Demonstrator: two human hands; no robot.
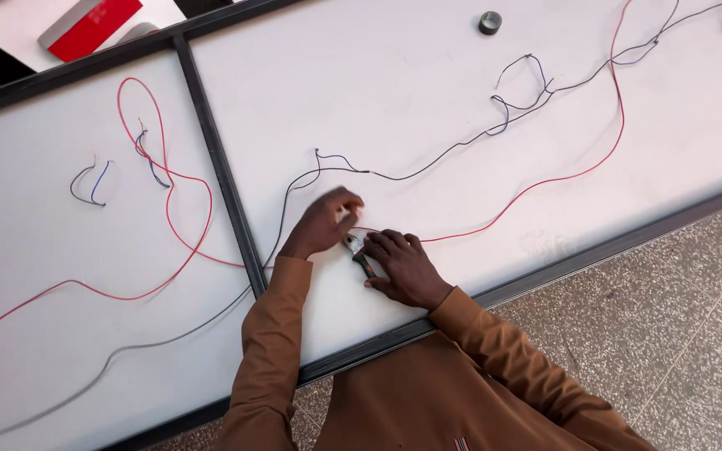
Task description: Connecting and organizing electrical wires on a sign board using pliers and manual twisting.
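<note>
Gripping small pliers [359,253] by the handles, the right hand [405,267] sets the metal tips against a thin red wire [545,179] that the left hand [325,221] pinches beside them on the smooth white worktop [428,108], near a dark wire [428,167].

the right hand [407,267] gripped small pliers [356,249] on the white table [428,108] — the left hand [325,221] pinched the red wire [536,185] beside them.

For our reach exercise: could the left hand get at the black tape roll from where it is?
Probably not without leaning: the tape roll lies far up the white table, well beyond the left hand.
</note>
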